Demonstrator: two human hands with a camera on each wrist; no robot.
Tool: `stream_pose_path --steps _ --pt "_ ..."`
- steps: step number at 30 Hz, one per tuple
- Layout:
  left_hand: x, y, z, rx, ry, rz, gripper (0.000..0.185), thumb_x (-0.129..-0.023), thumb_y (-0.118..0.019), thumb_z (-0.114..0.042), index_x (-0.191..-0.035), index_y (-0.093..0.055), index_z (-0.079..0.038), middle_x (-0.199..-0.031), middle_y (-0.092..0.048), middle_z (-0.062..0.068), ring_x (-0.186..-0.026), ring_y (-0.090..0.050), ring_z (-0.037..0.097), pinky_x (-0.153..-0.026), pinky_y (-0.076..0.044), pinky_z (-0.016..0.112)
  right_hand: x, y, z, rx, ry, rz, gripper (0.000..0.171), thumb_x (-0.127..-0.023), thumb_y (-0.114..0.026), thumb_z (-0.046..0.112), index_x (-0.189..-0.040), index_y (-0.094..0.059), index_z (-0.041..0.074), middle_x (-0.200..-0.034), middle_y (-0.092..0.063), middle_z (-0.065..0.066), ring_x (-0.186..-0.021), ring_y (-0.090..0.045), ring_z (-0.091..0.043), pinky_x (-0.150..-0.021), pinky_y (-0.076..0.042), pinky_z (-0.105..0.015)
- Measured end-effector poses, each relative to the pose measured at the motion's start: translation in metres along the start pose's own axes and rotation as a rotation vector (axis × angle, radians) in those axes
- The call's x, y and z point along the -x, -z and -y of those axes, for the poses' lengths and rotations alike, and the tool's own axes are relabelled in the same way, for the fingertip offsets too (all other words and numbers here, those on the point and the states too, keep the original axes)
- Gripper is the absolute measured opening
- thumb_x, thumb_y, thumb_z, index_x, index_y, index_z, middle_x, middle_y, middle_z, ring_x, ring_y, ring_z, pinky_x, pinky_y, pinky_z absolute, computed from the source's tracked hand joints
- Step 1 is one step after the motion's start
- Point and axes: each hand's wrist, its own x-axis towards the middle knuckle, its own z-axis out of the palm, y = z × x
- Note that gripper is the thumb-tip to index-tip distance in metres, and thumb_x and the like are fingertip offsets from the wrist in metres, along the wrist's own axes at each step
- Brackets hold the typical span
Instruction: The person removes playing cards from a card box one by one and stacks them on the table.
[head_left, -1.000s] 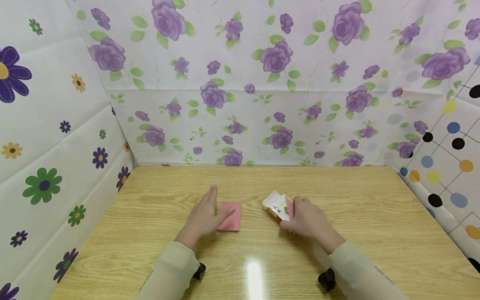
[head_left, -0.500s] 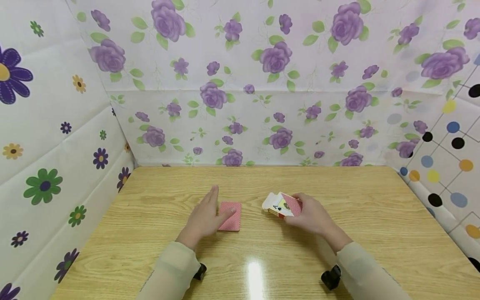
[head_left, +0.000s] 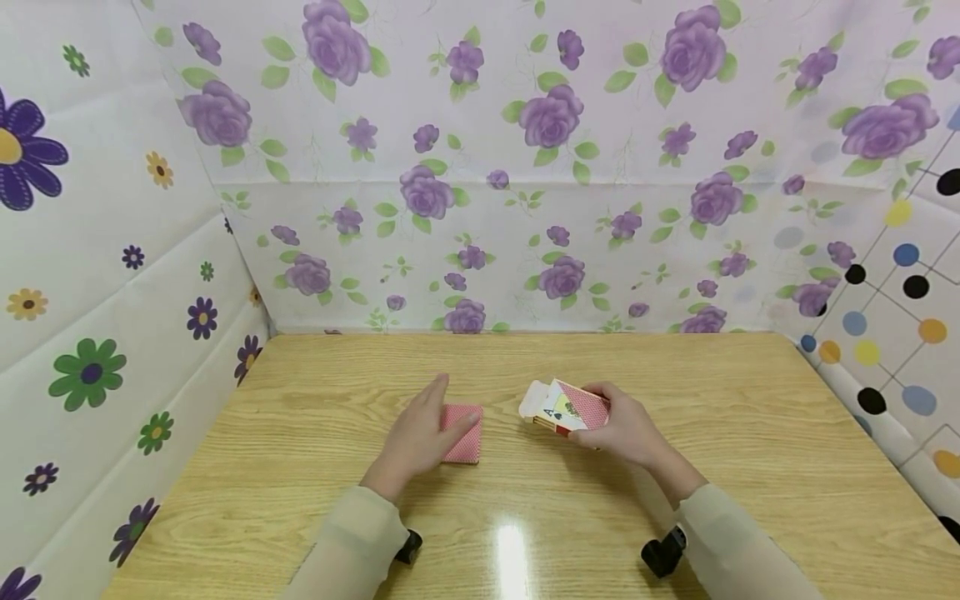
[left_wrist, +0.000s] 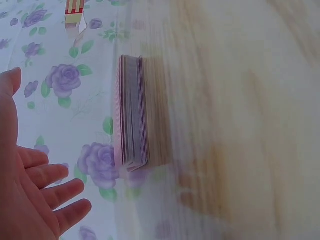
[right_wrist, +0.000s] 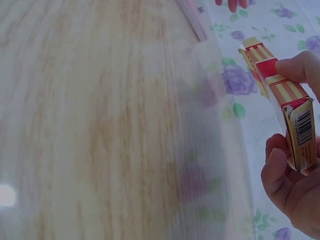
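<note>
A red-backed deck of cards (head_left: 463, 433) lies on the wooden table (head_left: 525, 517); its stacked edge (left_wrist: 133, 112) shows in the left wrist view. My left hand (head_left: 420, 437) hovers over the deck's left side with fingers (left_wrist: 47, 192) straight and spread, holding nothing. My right hand (head_left: 622, 429) grips the card box (head_left: 564, 408), lifted off the table with its white flap open toward the left. In the right wrist view the box (right_wrist: 282, 95) is pinched between thumb and fingers (right_wrist: 280, 172), its barcode end facing the camera.
Flowered sheets wall in the table at the back (head_left: 525, 208) and left (head_left: 90, 292); a dotted sheet (head_left: 892, 317) closes the right side. Bare wood lies in front of and behind both hands.
My right hand has lifted the card box and turned it flatter, shifting slightly left and back. My left hand has slid a little right over the deck.
</note>
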Motion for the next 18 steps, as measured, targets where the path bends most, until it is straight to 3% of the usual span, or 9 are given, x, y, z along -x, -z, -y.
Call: stream_pose_path --steps 3,10,18 --pt "0.000 -0.001 -0.003 0.031 0.002 -0.011 0.091 -0.087 -0.042 -0.071 -0.151 -0.020 -0.010 -0.156 -0.024 0.009 -0.143 -0.026 0.029 -0.114 -0.025 0.049 0.000 0.002 0.000 -0.050 0.004 0.019 0.075 -0.067 -0.083 0.029 -0.130 -0.047 0.008 -0.113 -0.059 -0.010 -0.087 -0.054 -0.018 -0.072 -0.047 -0.028" --pt "0.000 -0.006 -0.007 0.121 0.014 -0.030 0.082 -0.089 -0.047 -0.063 -0.150 -0.026 -0.012 -0.153 -0.030 0.010 -0.141 -0.028 0.031 -0.111 -0.028 0.053 0.002 0.007 0.005 -0.222 -0.043 0.102 0.078 -0.069 -0.083 0.023 -0.135 -0.043 0.012 -0.104 -0.058 -0.016 -0.058 -0.051 -0.019 -0.042 -0.044 -0.030" --pt "-0.001 -0.013 -0.011 0.176 -0.007 -0.037 0.081 -0.089 -0.047 -0.063 -0.149 -0.028 -0.012 -0.152 -0.032 0.010 -0.141 -0.029 0.032 -0.111 -0.028 0.052 0.000 0.010 0.001 -0.345 -0.041 0.166 0.078 -0.072 -0.082 0.019 -0.138 -0.041 0.014 -0.115 -0.048 -0.021 -0.058 -0.053 -0.020 -0.045 -0.051 -0.041"
